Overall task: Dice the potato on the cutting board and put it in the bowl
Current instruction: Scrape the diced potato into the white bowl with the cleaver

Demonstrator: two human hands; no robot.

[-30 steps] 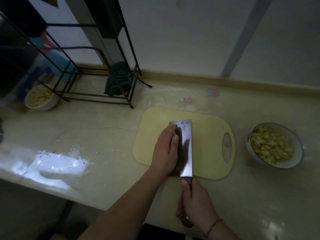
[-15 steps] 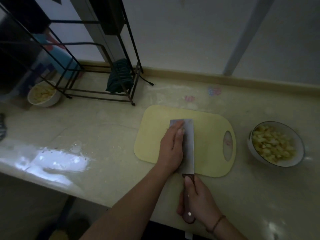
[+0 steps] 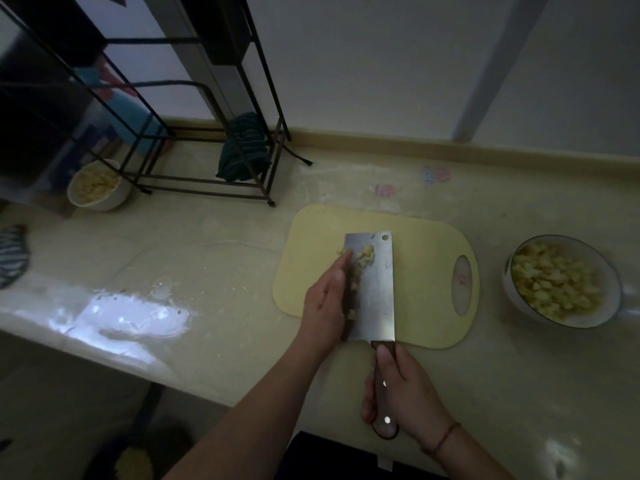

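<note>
Right hand grips cleaver handle, blade flat on cutting board. Left hand, fingers straight, presses diced potato onto blade. Bowl right, on table. No legible writing.

Left hand reaches forward on an extended bare forearm, fingers straight and together, set edge-on against the flat steel cleaver blade; right hand, cord bracelet at wrist, grips the brown wooden handle, thumb on top.
</note>
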